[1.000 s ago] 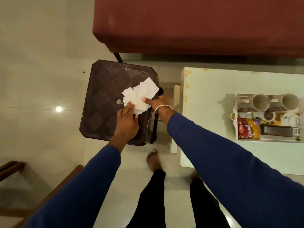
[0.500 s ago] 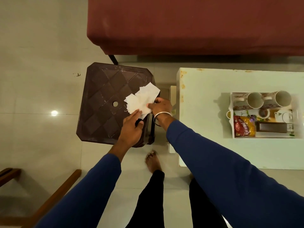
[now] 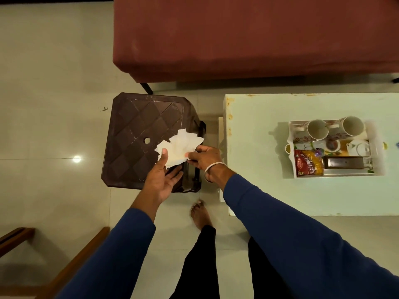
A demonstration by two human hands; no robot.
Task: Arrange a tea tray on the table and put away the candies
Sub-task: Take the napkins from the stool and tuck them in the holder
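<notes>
Several white paper napkins (image 3: 179, 147) are fanned out above the right edge of a dark brown plastic stool (image 3: 138, 134). My left hand (image 3: 164, 180) lies palm up under them, thumb pressed on their left side. My right hand (image 3: 204, 157), with a bangle on the wrist, pinches their right edge. On the pale table (image 3: 259, 147) to the right stands a white tea tray (image 3: 336, 174) holding two floral cups (image 3: 317, 129), a small bowl, a white teapot, a red and yellow snack packet (image 3: 308, 162) and a dark box.
A maroon sofa (image 3: 248, 35) runs along the far side. My bare foot (image 3: 199, 214) stands on the tiled floor between stool and table. Wooden furniture arms (image 3: 71, 264) show at the lower left.
The napkins have come up off the stool into both hands. My left hand has turned palm up beneath them and my right hand has shifted to their right edge.
</notes>
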